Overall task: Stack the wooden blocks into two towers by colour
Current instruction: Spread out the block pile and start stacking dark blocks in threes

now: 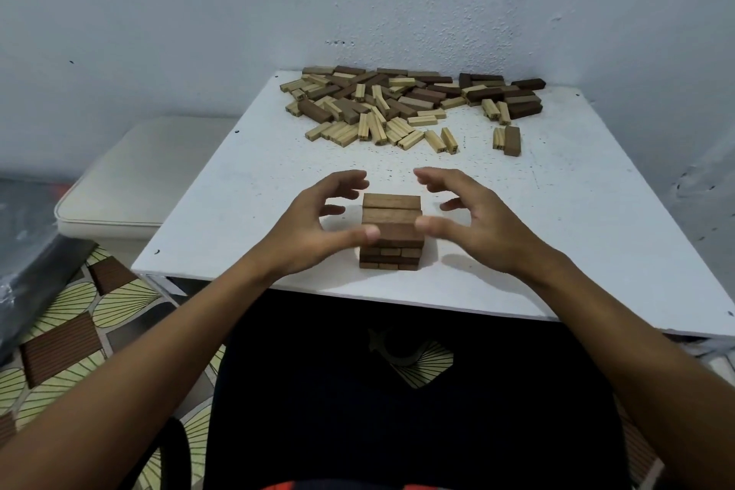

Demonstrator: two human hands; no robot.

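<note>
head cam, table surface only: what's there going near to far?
Table's near edge → dark block tower, with left hand and right hand either side → bare tabletop → loose pile of light and dark blocks → wall.

A white speckled surface [246, 187] stands against a pale wall [199, 12]. Left of it sits a cream cushion [135, 187]; a patterned floor [79, 314] lies near left.

We hold our left hand [318, 229] and right hand [473, 225] facing each other, palms inward, fingers spread and loosely curved, thumbs pointing toward one another, both bare forearms stretched forward, gripping nothing.
</note>
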